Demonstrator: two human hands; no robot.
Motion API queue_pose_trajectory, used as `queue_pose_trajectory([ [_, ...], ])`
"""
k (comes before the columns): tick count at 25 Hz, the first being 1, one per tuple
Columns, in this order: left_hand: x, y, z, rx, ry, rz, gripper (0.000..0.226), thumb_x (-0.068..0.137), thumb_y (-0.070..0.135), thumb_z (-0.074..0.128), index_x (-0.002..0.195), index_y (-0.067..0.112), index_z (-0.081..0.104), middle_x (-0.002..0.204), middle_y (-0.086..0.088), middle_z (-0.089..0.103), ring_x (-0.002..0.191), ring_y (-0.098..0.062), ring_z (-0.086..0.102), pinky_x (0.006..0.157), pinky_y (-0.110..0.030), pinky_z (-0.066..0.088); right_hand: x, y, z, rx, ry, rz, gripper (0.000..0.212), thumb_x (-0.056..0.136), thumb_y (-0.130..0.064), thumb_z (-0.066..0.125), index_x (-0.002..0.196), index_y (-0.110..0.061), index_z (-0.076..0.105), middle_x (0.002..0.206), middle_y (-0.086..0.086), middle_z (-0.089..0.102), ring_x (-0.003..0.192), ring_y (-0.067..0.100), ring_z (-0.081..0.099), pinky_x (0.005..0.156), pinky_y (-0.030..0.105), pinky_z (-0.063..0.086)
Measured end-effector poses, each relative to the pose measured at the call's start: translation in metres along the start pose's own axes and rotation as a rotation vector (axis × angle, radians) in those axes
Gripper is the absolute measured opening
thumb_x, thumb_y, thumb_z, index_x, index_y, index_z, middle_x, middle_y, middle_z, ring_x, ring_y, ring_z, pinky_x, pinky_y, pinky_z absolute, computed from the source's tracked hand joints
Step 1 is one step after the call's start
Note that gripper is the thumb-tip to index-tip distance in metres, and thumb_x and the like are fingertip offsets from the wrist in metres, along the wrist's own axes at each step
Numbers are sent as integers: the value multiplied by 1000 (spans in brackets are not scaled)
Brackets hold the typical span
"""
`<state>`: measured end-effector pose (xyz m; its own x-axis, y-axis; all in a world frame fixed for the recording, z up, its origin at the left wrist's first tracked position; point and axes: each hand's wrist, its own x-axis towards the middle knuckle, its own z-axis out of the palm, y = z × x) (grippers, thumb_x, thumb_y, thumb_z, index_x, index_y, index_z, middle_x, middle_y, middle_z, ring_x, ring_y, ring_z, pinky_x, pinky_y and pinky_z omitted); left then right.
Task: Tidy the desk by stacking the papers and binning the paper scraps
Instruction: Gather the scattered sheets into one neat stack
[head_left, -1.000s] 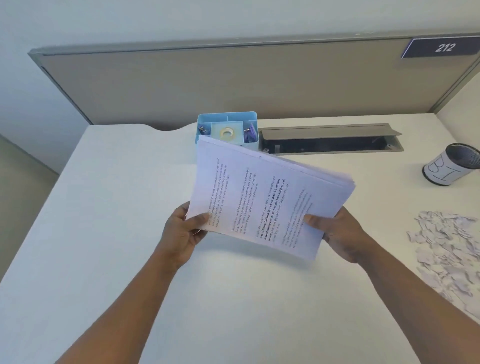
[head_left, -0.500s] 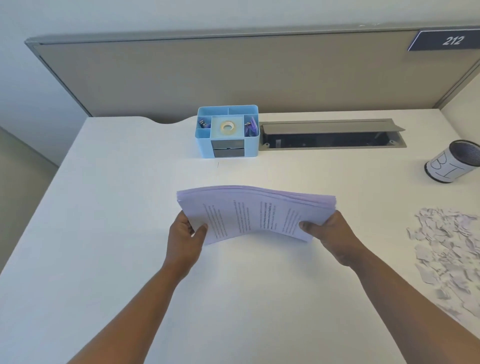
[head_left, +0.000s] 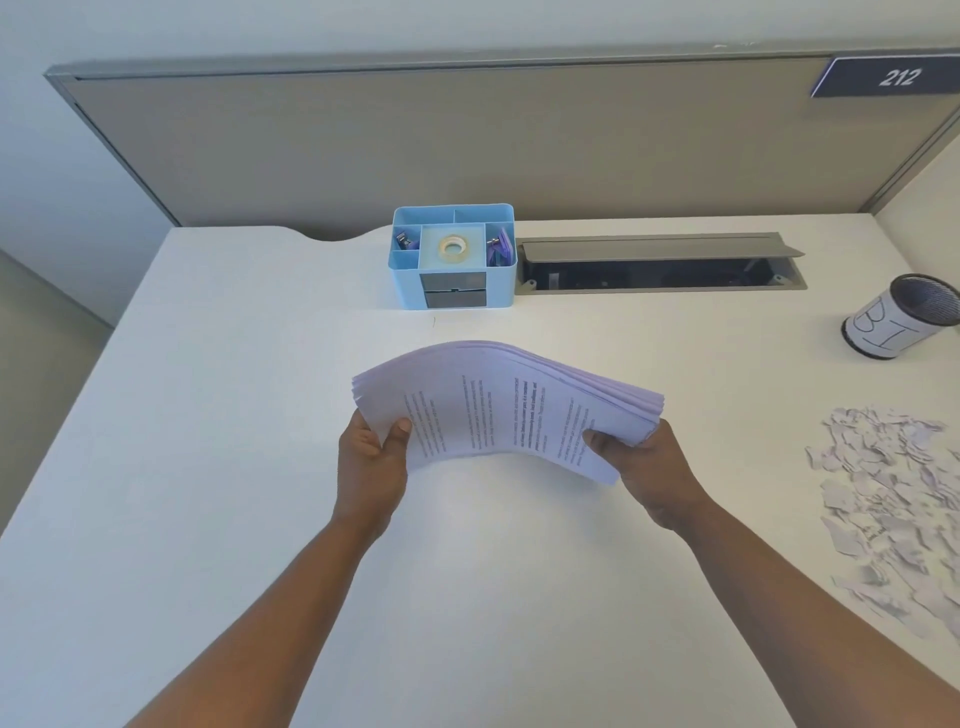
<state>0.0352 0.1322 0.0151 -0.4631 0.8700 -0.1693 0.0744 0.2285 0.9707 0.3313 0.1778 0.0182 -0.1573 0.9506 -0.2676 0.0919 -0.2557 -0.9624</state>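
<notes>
Papers (head_left: 506, 410) were lowered flat, bowed, before the organiser (head_left: 453, 257); left hand (head_left: 371, 462) and right hand (head_left: 652, 462) pinched them; scraps (head_left: 893, 504) unbinned.

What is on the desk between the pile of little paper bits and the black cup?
Nothing: in the head view, only bare white desk separates the paper scraps from the black mesh cup.

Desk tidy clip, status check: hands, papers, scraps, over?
Both hands, left hand and right hand, gripping paper stack, bowed above desk. Scraps unbinned, bin far right. Nothing blocking.
</notes>
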Motion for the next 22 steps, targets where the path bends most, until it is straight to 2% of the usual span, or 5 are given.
queue_pose_trajectory([
  [7, -6, -12, 8, -18, -38, -44, 23, 102, 6, 58, 119, 19, 65, 110, 9, 74, 103, -10, 69, 88, -30, 53, -1, 12, 2, 39, 22, 20, 38, 95, -3, 69, 116, -34, 70, 118, -2, 76, 113, 19, 70, 105, 50, 52],
  [11, -2, -9, 8, -46, -29, -71, 24, 102, 5, 59, 109, 27, 66, 102, 15, 76, 97, -5, 71, 85, -25, 54, 0, 13, 0, 57, 24, 24, 36, 95, -3, 69, 115, -33, 72, 118, 1, 76, 113, 22, 70, 105, 53, 52],
  [15, -2, -19, 6, -35, -69, -76, 24, 101, 6, 61, 122, 16, 66, 113, 5, 76, 109, -17, 70, 93, -33, 55, -2, 15, 0, 69, 24, 36, 42, 94, 1, 69, 108, -39, 74, 117, 1, 76, 114, 24, 69, 105, 54, 51],
  [18, -1, -14, 7, -79, -63, -79, 28, 99, 4, 63, 113, 28, 65, 110, 10, 76, 106, -11, 71, 89, -27, 55, -1, 10, 0, 71, 36, 56, 35, 93, 2, 70, 104, -31, 76, 110, -2, 78, 113, 27, 70, 102, 53, 52],
  [22, -3, -12, 2, -102, -83, -59, 31, 94, 3, 68, 119, 20, 63, 110, 6, 75, 100, -8, 71, 77, -19, 55, -4, 4, -3, 104, 10, 25, 37, 81, -5, 76, 103, -35, 78, 114, 7, 76, 109, 25, 70, 97, 49, 53],
])
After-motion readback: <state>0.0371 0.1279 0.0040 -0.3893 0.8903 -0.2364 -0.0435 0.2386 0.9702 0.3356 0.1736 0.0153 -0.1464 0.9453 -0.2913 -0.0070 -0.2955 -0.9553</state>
